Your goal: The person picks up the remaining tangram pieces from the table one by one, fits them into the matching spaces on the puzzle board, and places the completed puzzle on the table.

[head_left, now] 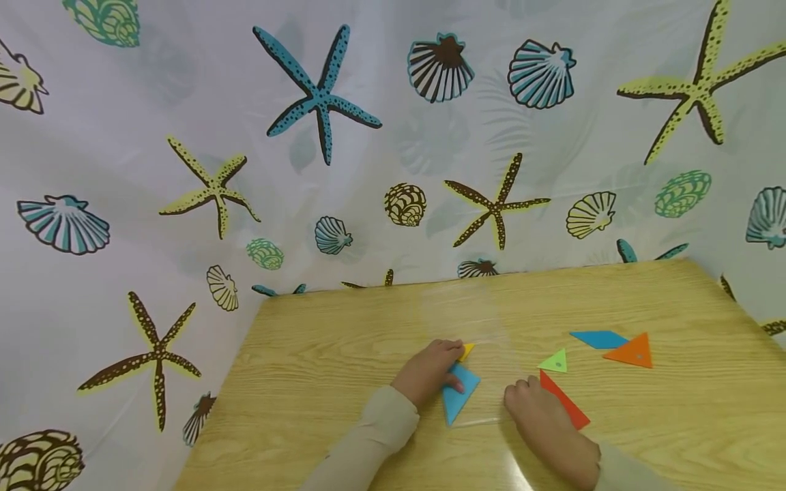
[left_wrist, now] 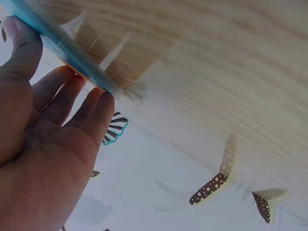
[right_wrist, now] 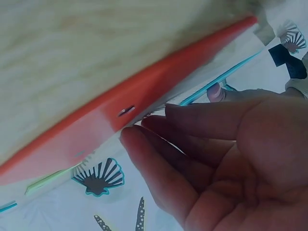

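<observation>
Though thin, bright blue piece point(head_left: 456, 402)

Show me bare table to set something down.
Bare: the wood-grain tabletop between the white seashell-print sheet and the left hand, and right of the orange triangle. Crowded: at the left hand's light-blue piece, and beside the right hand, by the red triangle and green triangle.

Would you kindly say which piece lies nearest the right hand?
The red triangle, beside the right hand; the green triangle, orange triangle and blue parallelogram lie farther off; the blue triangle and yellow piece are at the left hand.
</observation>
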`<action>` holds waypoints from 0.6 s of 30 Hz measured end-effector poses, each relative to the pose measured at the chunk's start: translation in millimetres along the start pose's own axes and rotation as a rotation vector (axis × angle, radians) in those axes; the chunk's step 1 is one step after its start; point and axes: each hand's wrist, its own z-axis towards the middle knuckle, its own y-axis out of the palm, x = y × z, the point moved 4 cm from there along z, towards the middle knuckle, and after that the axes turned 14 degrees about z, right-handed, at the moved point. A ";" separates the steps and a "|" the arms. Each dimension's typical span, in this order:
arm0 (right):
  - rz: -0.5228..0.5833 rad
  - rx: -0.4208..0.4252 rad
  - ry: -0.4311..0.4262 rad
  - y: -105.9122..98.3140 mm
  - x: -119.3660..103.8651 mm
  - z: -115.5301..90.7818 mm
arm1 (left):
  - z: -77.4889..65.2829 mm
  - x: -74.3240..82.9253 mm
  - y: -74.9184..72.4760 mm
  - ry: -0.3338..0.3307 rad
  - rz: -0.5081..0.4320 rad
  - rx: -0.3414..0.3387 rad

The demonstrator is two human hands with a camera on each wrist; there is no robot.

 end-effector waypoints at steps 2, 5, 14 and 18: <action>-0.002 0.005 -0.004 0.1 1.5 -0.9 | 2.3 0.6 1.0 0.002 0.012 0.002; -0.007 0.012 -0.008 0.5 2.5 -1.6 | 5.0 1.6 0.1 0.001 0.043 -0.001; -0.070 0.059 -0.039 1.5 1.3 -2.8 | 5.4 7.7 -10.4 -0.008 0.288 0.087; -0.076 0.042 -0.044 1.5 1.4 -2.1 | 5.5 8.4 -9.8 0.005 0.293 0.080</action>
